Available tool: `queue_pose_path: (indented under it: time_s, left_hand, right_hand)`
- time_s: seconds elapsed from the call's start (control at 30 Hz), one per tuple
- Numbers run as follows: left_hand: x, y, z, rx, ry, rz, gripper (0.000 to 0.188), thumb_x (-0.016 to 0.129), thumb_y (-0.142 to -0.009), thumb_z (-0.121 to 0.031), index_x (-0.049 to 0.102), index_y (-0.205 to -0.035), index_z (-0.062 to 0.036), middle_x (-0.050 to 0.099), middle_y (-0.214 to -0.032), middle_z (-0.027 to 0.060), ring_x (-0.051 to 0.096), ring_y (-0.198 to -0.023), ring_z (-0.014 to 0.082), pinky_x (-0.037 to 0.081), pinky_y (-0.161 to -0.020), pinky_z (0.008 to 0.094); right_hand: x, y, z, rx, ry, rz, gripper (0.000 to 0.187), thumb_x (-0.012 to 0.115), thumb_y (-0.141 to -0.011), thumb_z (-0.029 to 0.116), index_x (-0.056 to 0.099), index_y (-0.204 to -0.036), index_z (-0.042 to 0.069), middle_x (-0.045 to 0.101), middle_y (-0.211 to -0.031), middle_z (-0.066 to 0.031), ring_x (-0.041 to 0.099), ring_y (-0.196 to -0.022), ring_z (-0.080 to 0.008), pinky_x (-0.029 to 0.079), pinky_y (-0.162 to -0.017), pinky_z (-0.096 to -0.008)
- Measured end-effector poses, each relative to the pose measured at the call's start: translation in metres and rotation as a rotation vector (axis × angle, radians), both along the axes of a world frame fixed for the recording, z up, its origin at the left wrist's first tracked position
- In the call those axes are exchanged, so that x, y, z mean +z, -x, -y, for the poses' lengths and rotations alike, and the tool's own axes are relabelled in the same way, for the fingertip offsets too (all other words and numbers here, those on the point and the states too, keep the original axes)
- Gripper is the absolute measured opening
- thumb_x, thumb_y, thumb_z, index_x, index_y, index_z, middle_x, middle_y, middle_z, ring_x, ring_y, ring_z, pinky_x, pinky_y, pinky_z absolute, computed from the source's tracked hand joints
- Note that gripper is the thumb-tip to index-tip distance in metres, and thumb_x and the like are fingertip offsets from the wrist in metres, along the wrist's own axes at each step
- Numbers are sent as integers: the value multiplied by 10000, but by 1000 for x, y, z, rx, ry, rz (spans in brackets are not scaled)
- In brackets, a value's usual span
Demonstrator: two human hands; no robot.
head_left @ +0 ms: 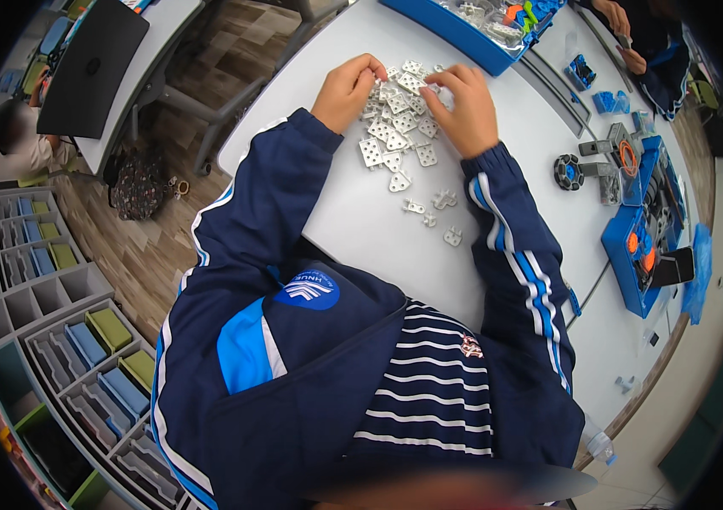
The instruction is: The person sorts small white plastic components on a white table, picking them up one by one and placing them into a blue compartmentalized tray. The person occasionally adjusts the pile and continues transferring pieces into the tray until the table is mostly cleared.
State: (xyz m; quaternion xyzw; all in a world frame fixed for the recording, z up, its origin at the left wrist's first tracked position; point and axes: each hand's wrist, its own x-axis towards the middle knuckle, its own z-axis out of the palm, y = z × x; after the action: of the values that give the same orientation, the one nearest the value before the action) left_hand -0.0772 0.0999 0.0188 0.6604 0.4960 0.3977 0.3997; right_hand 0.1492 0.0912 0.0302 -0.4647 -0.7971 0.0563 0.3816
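Note:
A heap of small light-grey plastic building pieces with round holes (397, 119) lies on the white table between my hands. My left hand (350, 92) is at the heap's left edge, its fingers curled together in a pinch; what they hold, if anything, is hidden. On the opposite side, my right hand (467, 109) reaches over the heap's upper right edge, thumb and fingers apart. Nearer to me, several loose pieces lie apart from the heap, among them a small connector (414, 206) and a square piece (453, 236).
Beyond my hands stands a blue bin (463, 34) full of parts. To the right are a black wheel (568, 172) and a blue tray (631, 285) with orange parts. Another person's hands (625, 38) show at the far right. A black monitor (96, 68) stands at left.

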Motion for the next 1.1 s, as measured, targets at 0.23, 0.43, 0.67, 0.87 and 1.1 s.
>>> queue_pose_path:
  time_s: [0.23,0.43,0.67,0.87,1.1]
  left_hand:
    - [0,4,0,-105,-350,-143,266,753,-909,-288,637,-1030,-81,609,-920,22,562,-831,147,461,-782,297]
    - [-5,6,-2,-190,-464,-310,306,850,-790,-302,679,-960,-115,624,-949,17,557,-924,221,473,-827,346]
    - [-6,5,-4,-164,-452,-183,286,758,-852,-205,673,-1105,-104,572,-911,16,525,-868,168,452,-778,318]
    - [1,20,-13,-319,220,763,517,463,-863,-176,529,-1339,15,536,-1018,16,451,-882,108,379,-740,262]
    - [2,30,-16,-437,401,1159,662,438,-863,-180,399,-1470,81,526,-1255,139,487,-1060,182,416,-928,282]
  right_hand:
    - [-18,13,-30,-50,179,167,216,806,-792,246,751,-879,56,639,-915,-91,588,-957,-292,480,-839,-404]
    - [12,-39,-54,-217,-57,-225,281,822,-808,305,747,-912,55,660,-824,-58,582,-787,-238,475,-730,-367]
    - [18,-84,-94,-529,-191,-79,360,807,-824,365,748,-957,35,655,-819,-59,615,-818,-276,479,-773,-422]
    - [7,-33,-78,-110,-112,-44,207,751,-858,181,737,-1038,79,674,-1032,-109,621,-969,-280,491,-828,-392]
    - [-23,19,-65,28,86,198,260,763,-840,182,747,-1089,108,679,-1088,-41,587,-1066,-271,432,-916,-407]
